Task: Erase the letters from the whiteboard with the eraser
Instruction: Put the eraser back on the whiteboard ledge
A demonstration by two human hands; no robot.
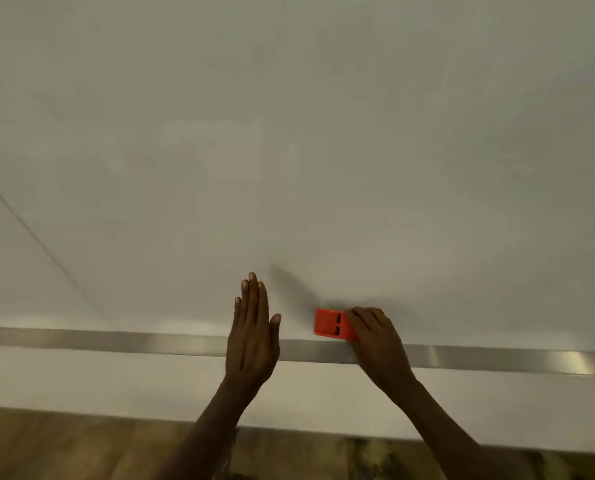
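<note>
Floor: wood-grain floor (64, 445) along the bottom edge of the frame, nearest the viewer, both forearms rising over it.
Left hand: left hand (252, 336) at lower centre, fingers straight and together, palm toward the board, holding nothing; whether it touches the surface I cannot tell. Likely raised to steady the person or just kept out of the way.
Right hand: right hand (375, 341) at lower centre-right, fingers curled over the right end of the eraser, gripping it and apparently pressing it to the board for wiping.
Eraser: orange eraser (330, 323) lying flat at the board's bottom edge, just above the metal strip.
Metal strip: silver metal strip (116, 339) crossing the frame left to right below the board.
Whiteboard: whiteboard (289, 133) filling the upper frame; no letters visible, only faint smudges, so the erasing looks nearly or fully done.
</note>
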